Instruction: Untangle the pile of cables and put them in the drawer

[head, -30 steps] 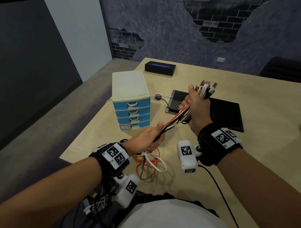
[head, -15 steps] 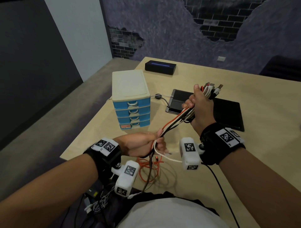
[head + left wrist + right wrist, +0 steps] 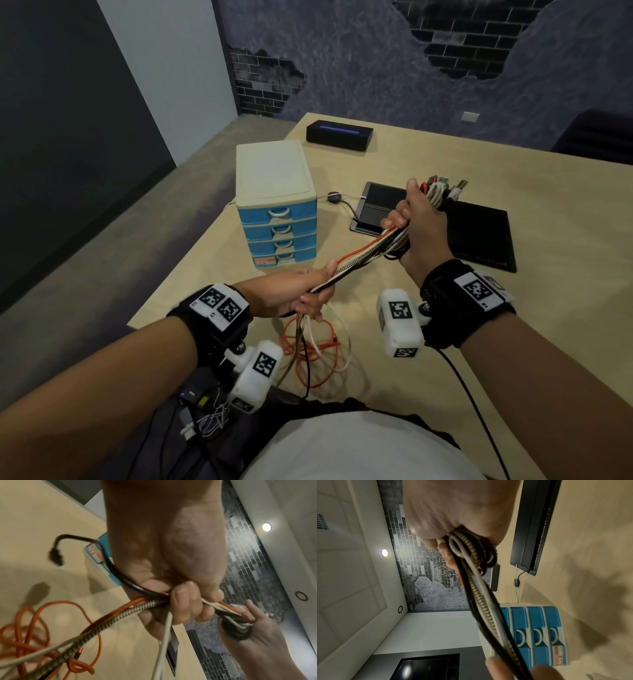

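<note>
A bundle of cables [image 3: 363,255], orange, white, black and braided, stretches between my two hands above the table. My right hand [image 3: 416,222] grips the upper end, with several plugs [image 3: 445,190] sticking out above the fist. My left hand [image 3: 308,291] grips the bundle lower down. Loose orange and white loops [image 3: 315,346] hang from it onto the table edge. In the left wrist view the left fingers [image 3: 185,601] curl round the cables [image 3: 120,614]. In the right wrist view the cables [image 3: 481,582] run out of the right fist. The small blue four-drawer unit [image 3: 277,229] stands left of the hands, all drawers closed.
A black mat [image 3: 479,236] and a dark tablet-like device [image 3: 373,209] lie behind my right hand. A black box [image 3: 339,136] sits at the table's far side. A thin cable with a round puck [image 3: 334,198] runs beside the drawer unit. The table's near-left edge [image 3: 191,274] lies under the left wrist.
My left hand has slid back up along the bundle toward the right hand after dropping lower half a second ago. The right hand has moved slightly down and right with the plug ends.
</note>
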